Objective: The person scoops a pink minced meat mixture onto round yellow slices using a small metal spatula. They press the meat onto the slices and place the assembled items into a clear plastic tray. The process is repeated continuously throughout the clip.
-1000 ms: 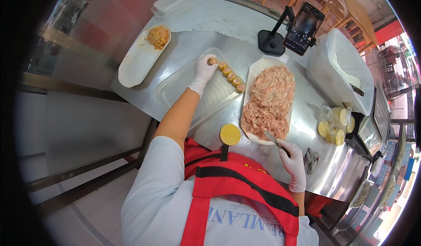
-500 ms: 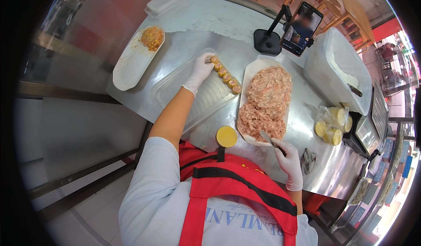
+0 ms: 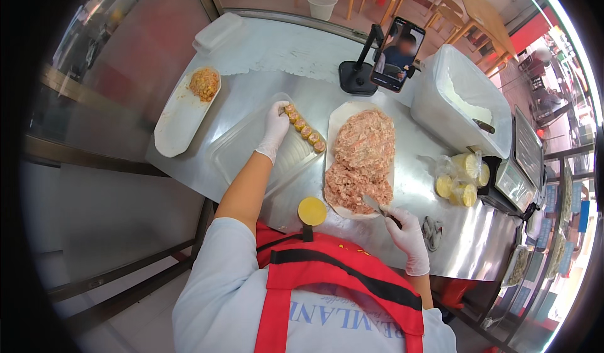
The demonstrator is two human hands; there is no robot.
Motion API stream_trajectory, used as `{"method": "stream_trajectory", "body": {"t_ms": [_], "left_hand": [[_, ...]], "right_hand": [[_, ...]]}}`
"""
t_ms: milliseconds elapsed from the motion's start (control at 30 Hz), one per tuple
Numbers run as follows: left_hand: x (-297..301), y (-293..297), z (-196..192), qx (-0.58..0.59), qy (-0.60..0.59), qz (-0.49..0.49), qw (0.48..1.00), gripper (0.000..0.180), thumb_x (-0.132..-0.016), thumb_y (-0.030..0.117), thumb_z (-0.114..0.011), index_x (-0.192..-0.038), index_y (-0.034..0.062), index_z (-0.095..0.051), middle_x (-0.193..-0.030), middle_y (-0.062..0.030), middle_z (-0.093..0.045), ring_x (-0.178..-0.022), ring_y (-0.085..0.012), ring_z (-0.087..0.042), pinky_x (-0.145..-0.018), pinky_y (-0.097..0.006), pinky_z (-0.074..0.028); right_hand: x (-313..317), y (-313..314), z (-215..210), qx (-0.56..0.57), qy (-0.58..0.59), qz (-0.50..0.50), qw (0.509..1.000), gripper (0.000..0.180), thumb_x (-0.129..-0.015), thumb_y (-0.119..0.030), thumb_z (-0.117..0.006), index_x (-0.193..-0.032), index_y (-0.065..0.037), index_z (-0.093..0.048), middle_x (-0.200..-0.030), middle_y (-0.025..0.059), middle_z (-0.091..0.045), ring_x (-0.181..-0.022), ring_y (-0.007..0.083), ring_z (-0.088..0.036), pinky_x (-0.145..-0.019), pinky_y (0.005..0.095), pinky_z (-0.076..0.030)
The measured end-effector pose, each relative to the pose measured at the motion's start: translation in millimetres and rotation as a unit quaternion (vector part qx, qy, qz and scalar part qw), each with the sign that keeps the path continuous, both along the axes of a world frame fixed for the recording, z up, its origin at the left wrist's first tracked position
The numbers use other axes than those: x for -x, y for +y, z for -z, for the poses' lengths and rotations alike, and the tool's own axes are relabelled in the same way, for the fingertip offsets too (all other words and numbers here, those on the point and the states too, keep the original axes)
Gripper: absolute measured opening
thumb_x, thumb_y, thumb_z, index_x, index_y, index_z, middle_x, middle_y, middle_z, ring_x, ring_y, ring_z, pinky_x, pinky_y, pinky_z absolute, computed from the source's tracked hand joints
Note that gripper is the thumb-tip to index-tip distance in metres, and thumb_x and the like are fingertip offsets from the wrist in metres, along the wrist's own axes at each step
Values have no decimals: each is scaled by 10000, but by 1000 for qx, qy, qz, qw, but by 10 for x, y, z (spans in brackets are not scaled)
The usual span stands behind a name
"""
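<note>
In a white glove, my left hand point(image 3: 275, 125) is closed at the far end of a row of small yellow-wrapped meat dumplings point(image 3: 306, 131), its fingers on the end one. The row lies along the right side of a clear plastic tray point(image 3: 242, 144). My gloved right hand point(image 3: 408, 238) grips a small spreading knife point(image 3: 372, 202) by its dark handle. The blade's tip rests in the near edge of pink minced meat point(image 3: 362, 158), heaped on a long white platter point(image 3: 335, 123). A stack of round yellow wrappers point(image 3: 312, 211) sits close to my apron.
At the far left, a white platter point(image 3: 173, 130) carries orange chopped filling point(image 3: 205, 84). A phone on a stand point(image 3: 358, 76) stands behind the meat. On the right are a plastic bin point(image 3: 434, 89) of white powder, bagged yellow wrappers point(image 3: 464, 180), a scale point(image 3: 513, 180) and a grey cloth point(image 3: 432, 233).
My view has shifted, so the whole table appears further left. My left hand stays at the dumpling row's end, and the knife remains at the near edge of the meat.
</note>
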State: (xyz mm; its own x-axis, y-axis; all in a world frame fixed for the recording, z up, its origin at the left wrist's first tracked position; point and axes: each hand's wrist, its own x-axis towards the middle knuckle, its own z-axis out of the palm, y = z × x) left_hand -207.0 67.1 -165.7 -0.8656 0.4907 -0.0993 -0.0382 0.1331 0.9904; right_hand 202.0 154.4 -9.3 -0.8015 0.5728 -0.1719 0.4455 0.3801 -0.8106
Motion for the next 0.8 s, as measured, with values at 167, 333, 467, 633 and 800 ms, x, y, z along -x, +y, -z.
{"method": "stream_trajectory", "body": {"t_ms": [167, 333, 467, 633, 800], "left_hand": [[45, 6, 55, 12, 18, -23, 999, 465, -788, -80, -414, -1235, 0, -513, -1203, -161, -580, -1142, -243, -553, -985, -329, -414], [-211, -169, -97, 35, 39, -71, 996, 445, -810, -40, -443, -1249, 8, -502, -1254, -168, -547, -1174, -262, -526, -1001, -355, -397], [-722, -644, -84, 18, 201, -47, 978, 251, -874, 23, -555, -1124, -1, -565, -1087, -100, -613, -1044, -180, -572, -921, -307, -446], [-1785, -1097, -549, 94, 288, 313, 900, 247, -785, 208, -689, -964, 45, -638, -952, -144, -623, -887, -298, -599, -807, -356, -484], [-2050, -1236, -468, 210, 349, 443, 798, 306, -733, 261, -715, -915, 38, -613, -1006, -177, -569, -981, -352, -544, -860, -406, -457]], "right_hand": [[-140, -95, -33, -2, 0, 11, 1000, 308, -803, -54, -569, -1096, -55, -667, -914, 137, -678, -840, 249, -651, -776, 325, -502], [-276, -183, -68, -35, 8, 13, 999, 293, -818, -80, -564, -1090, -73, -670, -915, 135, -674, -864, 277, -650, -784, 340, -503], [-327, -275, 163, -13, 66, 38, 997, 273, -820, -96, -576, -1070, -73, -683, -927, 148, -677, -852, 272, -647, -791, 338, -500], [-322, -369, 351, 10, 72, 49, 996, 289, -832, -105, -582, -1107, -69, -666, -993, 143, -683, -912, 235, -655, -824, 316, -499], [-307, -588, 442, 36, 96, 19, 995, 291, -849, -114, -576, -1123, -55, -654, -1033, 140, -681, -952, 231, -653, -852, 315, -495]]}}
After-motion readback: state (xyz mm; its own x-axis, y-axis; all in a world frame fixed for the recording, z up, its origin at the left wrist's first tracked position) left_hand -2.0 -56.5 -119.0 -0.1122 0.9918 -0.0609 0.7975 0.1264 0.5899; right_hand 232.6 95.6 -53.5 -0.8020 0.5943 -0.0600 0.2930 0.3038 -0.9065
